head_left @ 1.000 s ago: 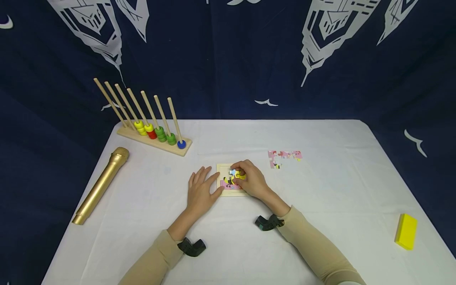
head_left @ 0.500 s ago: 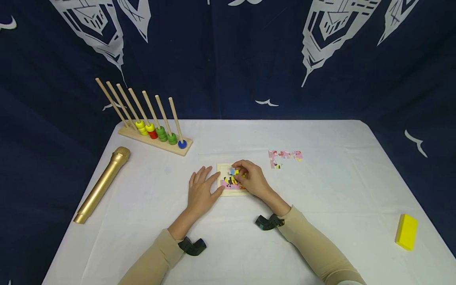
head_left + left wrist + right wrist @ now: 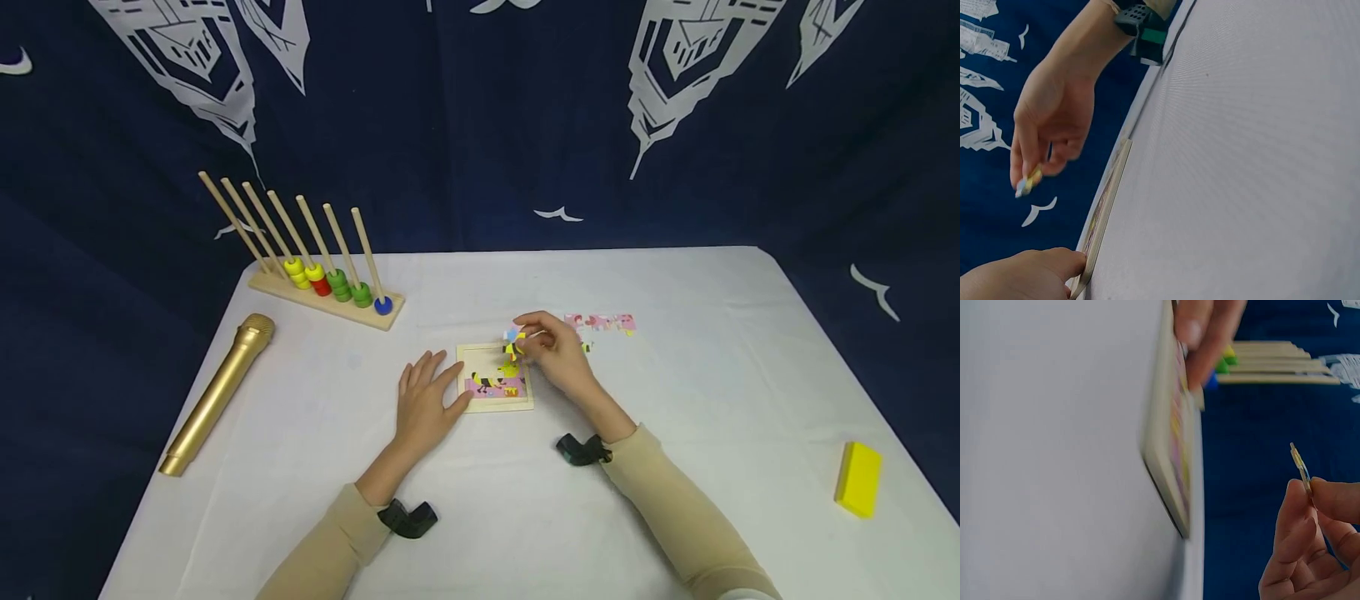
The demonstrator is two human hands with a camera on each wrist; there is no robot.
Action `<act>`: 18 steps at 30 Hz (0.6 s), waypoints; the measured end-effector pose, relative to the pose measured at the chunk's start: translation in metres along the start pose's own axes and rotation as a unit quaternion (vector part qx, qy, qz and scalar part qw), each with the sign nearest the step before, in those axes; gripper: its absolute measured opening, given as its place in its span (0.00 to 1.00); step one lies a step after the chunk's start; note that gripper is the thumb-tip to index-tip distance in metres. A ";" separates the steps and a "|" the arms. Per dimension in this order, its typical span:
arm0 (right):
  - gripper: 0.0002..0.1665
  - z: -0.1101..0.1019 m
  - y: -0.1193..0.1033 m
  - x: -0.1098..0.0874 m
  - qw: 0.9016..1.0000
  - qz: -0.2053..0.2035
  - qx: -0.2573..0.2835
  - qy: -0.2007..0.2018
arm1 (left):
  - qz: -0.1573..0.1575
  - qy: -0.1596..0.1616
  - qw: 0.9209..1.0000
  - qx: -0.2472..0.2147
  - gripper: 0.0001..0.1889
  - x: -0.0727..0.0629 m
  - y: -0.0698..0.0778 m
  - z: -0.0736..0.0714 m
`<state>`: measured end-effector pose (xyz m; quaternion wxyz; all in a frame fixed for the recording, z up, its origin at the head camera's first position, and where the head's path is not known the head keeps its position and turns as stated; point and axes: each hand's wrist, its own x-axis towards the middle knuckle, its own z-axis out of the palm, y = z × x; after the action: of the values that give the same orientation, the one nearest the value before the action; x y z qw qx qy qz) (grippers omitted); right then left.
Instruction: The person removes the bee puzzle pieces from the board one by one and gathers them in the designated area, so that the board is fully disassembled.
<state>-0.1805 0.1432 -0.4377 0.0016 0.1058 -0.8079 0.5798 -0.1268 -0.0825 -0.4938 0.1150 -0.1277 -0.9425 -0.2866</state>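
Note:
My right hand (image 3: 561,354) pinches a puzzle piece (image 3: 513,343) with blue, yellow and black print between thumb and fingers. In the right wrist view this puzzle piece (image 3: 1300,467) is seen edge-on, lifted clear of the board. Below it lies a square wooden puzzle tray (image 3: 495,406), its lower part filled with pink, yellow and bee-printed pieces and its upper left part bare. Spread out flat, my left hand (image 3: 426,407) touches the tray's left edge with its thumb. Farther back, pink puzzle pieces (image 3: 600,322) lie on the table, partly hidden behind my right hand.
At the back left stands a wooden peg stand (image 3: 330,304) with coloured beads and tall pegs. A gold microphone (image 3: 217,396) lies along the left side. Near the right edge is a yellow block (image 3: 858,479). A white cloth covers the table (image 3: 480,517).
My right hand has lifted the puzzle piece from the tray and moved it up and to the right. More of the tray shows. My left hand stays at the tray's edge.

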 end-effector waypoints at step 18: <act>0.13 -0.122 0.053 -0.010 0.983 0.116 -0.055 0.135 | 0.001 0.002 1.000 -0.005 0.25 0.000 0.001 0.001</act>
<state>-0.1942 0.2752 -0.4490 0.0495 -0.0680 -0.8375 0.5398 -0.1264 -0.0812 -0.4941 0.1169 -0.1282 -0.9408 -0.2911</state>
